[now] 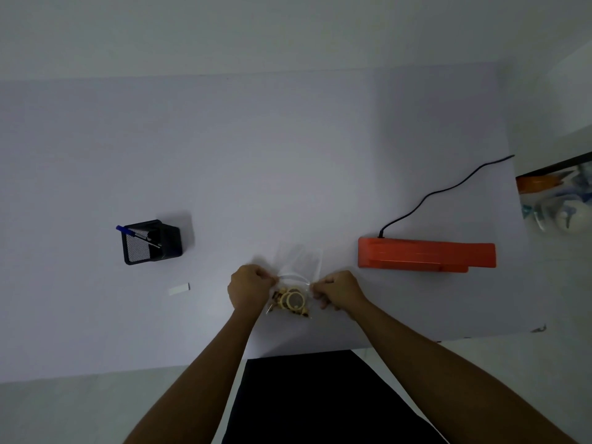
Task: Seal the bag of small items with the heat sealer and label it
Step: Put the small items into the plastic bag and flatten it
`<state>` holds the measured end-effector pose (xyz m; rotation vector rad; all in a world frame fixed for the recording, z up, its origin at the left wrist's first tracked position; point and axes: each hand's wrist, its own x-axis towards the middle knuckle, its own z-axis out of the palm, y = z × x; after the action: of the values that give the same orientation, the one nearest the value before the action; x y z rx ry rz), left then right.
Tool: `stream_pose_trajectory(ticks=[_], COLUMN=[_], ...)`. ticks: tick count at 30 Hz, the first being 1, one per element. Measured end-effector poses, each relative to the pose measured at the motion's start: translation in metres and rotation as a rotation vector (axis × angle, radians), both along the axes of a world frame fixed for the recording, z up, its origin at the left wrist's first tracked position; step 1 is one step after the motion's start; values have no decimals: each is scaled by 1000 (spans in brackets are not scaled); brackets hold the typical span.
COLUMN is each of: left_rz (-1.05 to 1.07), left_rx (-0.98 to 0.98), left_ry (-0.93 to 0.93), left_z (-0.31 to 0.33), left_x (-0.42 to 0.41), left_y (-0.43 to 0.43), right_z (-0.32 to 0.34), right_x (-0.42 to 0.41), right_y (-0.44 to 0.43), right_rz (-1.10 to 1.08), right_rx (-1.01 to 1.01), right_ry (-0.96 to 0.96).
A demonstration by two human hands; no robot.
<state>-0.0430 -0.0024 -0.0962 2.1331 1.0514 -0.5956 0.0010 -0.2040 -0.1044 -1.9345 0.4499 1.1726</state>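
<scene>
1. Left hand [251,288] and right hand [339,291]: apart, each pinching one side edge of the clear bag [299,264], which lies between them on the surface [288,171].
2. Small items [292,301]: bunched in the bag's end nearest the hands.
3. Heat sealer [426,254]: beyond the right hand, well apart.
4. Label [179,289]: left of the left hand.
5. Suggested technique: pull the film taut and flat and keep the contents clear of the seal line before carrying the bag rightward.
</scene>
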Motion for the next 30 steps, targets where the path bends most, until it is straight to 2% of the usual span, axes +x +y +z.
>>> stream_pose_trajectory(ticks=[8,14,21,24,27,30], left_rz=[-183,-563,-1049,-1117,-1104,-1095], left_rx=[90,257,350,351,348,321], left_ry=[-51,-24,-12,42,88,132], left_z=[8,10,23,19,18,20], left_x=[6,8,-3,-16,-23,-26], left_y=[-15,-23,-47,-59,-67,-72], right_z=[1,-1,-4,-3,-4,-4], right_x=[-3,-4,-5,-6,-2,4], right_y=[-1,-7,-11,-15,-15,-11], right_rz=[-26,-46,-43,-174,-392,-508], right_rx=[-46,-44,-3,64,147,288], right_ry=[22,-7,-20,-35,-88,-81])
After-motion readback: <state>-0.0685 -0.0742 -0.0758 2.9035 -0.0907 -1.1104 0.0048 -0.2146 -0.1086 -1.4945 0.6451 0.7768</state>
